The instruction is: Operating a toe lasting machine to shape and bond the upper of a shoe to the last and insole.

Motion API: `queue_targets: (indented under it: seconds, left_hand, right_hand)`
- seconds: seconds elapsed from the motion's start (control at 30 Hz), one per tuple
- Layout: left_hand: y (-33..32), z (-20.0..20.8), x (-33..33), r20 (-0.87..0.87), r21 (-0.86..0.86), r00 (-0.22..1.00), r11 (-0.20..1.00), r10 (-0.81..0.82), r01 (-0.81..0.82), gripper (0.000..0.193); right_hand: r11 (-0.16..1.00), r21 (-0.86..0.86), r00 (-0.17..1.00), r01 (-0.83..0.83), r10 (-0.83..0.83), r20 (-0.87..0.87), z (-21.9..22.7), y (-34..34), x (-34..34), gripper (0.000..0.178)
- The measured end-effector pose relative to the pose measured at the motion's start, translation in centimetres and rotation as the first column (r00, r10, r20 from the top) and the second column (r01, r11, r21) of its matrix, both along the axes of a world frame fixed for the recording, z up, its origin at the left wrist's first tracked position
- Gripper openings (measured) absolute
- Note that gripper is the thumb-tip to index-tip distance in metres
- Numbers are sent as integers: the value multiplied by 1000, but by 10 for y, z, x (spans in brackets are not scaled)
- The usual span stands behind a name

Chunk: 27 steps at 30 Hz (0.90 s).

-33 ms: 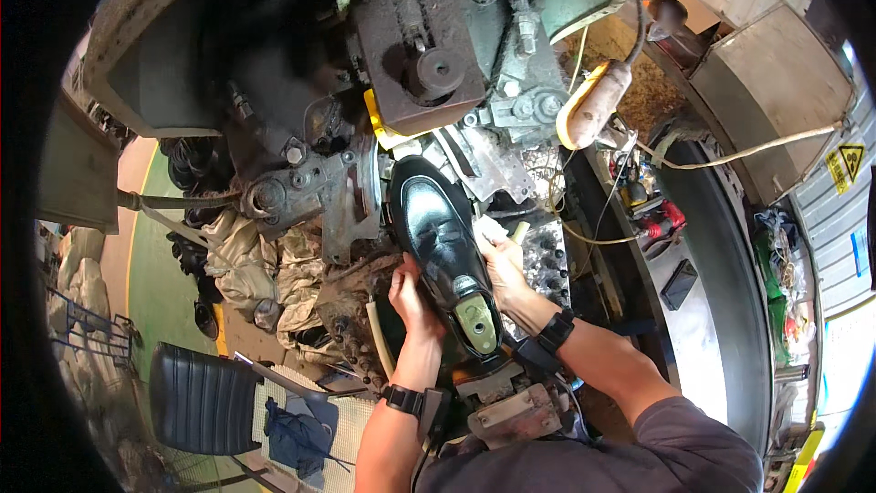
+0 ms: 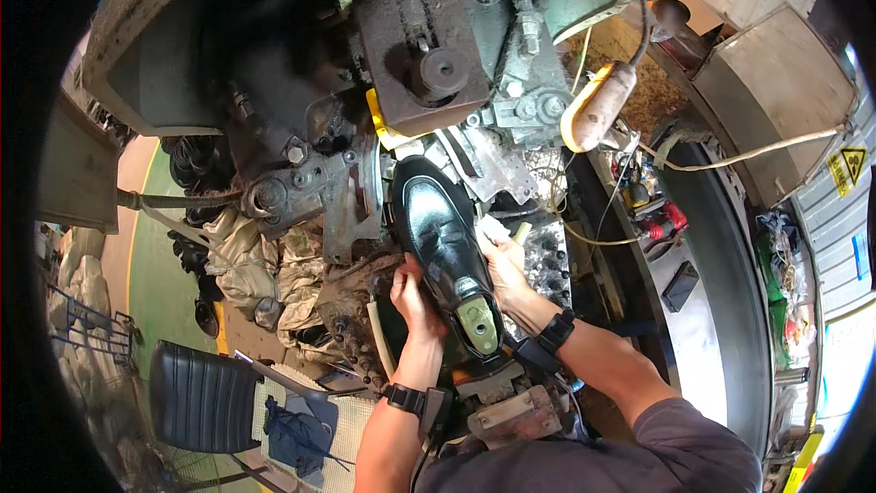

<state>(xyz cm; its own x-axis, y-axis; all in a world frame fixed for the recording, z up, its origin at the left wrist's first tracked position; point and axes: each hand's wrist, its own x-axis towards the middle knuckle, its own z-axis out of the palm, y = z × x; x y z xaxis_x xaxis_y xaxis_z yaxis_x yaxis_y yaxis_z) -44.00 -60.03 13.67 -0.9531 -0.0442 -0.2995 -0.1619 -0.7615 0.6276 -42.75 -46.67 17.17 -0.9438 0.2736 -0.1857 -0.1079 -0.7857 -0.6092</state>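
A glossy black shoe lies toe-away in the middle of the machine, its toe up against the metal plates. A pale green shoe last fills its opening at the heel end. My left hand is closed on the shoe's left side near the heel. On the opposite side my right hand grips it, the thumb along the upper. Some white material shows at the right fingertips; I cannot tell what it is. The fingers beneath the shoe are hidden.
Above the toe stands a dark metal block. A yellow-edged lamp-like fixture hangs at the right. Farther right runs a dark curved belt, with a phone beside it. A black chair stands lower left, near bundled pale cloth.
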Motion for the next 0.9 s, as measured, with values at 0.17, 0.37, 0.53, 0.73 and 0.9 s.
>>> queue_targets:
  seconds: [0.17,0.37,0.53,0.73,0.9]
  left_hand:
    - [4,2,2,-13,-72,999,997,33,-34,20]
    - [3,4,3,-59,-77,997,996,41,-46,25]
    - [8,31,8,36,-107,998,993,58,-54,27]
    - [9,43,11,35,-96,998,994,59,-56,31]
    - [12,45,10,52,-13,998,1000,19,-18,32]
  right_hand:
    - [1000,-9,1000,4,-4,26,0,2,-4,22]
    - [999,-51,997,-10,14,70,0,1,-2,27]
    - [996,-46,985,-77,83,148,16,5,7,24]
    - [1000,-8,992,-4,5,128,18,-1,8,24]
    - [998,44,991,-48,42,128,2,9,4,25]
